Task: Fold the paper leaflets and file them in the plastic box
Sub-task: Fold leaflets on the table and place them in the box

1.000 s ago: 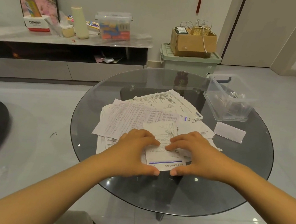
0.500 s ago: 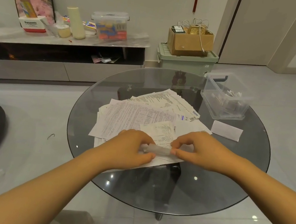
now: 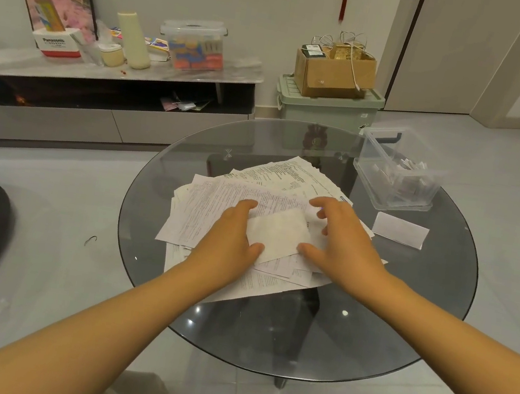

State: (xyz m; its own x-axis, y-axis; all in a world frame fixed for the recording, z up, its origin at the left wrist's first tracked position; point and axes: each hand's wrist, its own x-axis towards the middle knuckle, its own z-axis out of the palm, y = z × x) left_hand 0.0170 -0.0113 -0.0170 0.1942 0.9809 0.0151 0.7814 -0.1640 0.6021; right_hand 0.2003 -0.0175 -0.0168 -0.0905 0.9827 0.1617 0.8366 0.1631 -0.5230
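Folded white paper leaflet (image 3: pixel 277 233) lies on top of the spread pile of printed white sheets (image 3: pixel 237 207) at the middle of the round dark glass worktop (image 3: pixel 365 340), between both hands. At its left edge the left hand (image 3: pixel 228 242) pinches it, thumb on top; the right hand (image 3: pixel 343 239), fingers spread, touches its right edge with the thumb. Near the worktop's far right edge stands the clear plastic box (image 3: pixel 397 170), well apart from the hands.

You have one folded leaflet (image 3: pixel 277 233), blank side up, atop the loose leaflet pile (image 3: pixel 234 199). Another folded slip (image 3: pixel 399 230) lies beside the clear plastic box (image 3: pixel 388 163), which holds folded ones.
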